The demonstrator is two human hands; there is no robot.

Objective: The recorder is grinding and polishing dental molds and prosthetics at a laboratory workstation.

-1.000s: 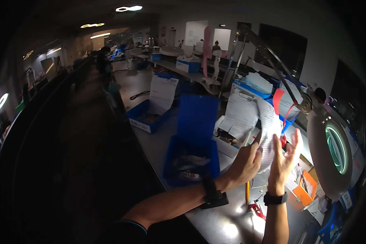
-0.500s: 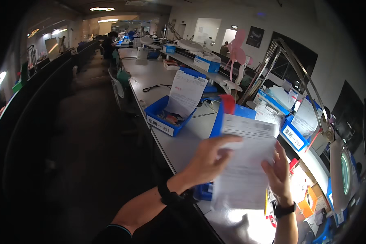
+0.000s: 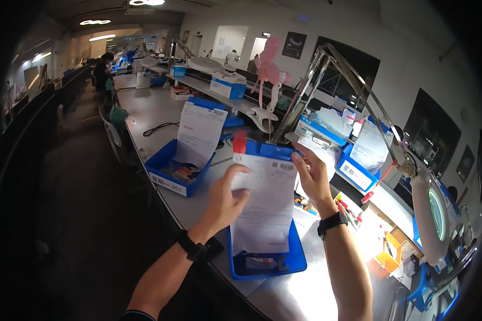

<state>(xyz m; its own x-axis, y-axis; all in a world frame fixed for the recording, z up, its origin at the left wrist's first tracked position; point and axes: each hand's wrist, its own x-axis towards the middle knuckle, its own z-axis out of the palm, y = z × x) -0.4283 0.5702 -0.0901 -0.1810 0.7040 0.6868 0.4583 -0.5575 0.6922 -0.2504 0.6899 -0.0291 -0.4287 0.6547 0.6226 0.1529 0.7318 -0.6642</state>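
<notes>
A printed sheet of paper (image 3: 263, 206) hangs against the raised blue back panel (image 3: 276, 152) of a blue bin (image 3: 299, 262) right before me. Its lower end reaches into the bin, where small parts lie in shadow. A red tag (image 3: 239, 143) stands at the panel's upper left corner. My left hand (image 3: 224, 199) is by the sheet's left edge, thumb and fingers apart, holding nothing. With thumb and fingers, my right hand (image 3: 313, 179) pinches the panel's upper right corner beside the sheet; whether paper is also in the grip is unclear.
Another blue bin (image 3: 168, 184) with an upright sheet stands to the left, and a third (image 3: 353, 174) on the shelf at right. A magnifier lamp (image 3: 431, 214), an orange box (image 3: 389, 251) and a pink fan (image 3: 268, 69) are around the bench. Farther back sits a person (image 3: 102, 72).
The sheet, blurred and lifted before, now hangs steady against the blue panel, baring the bin below. My right hand has moved up to the panel's corner. The whole view has shifted.
</notes>
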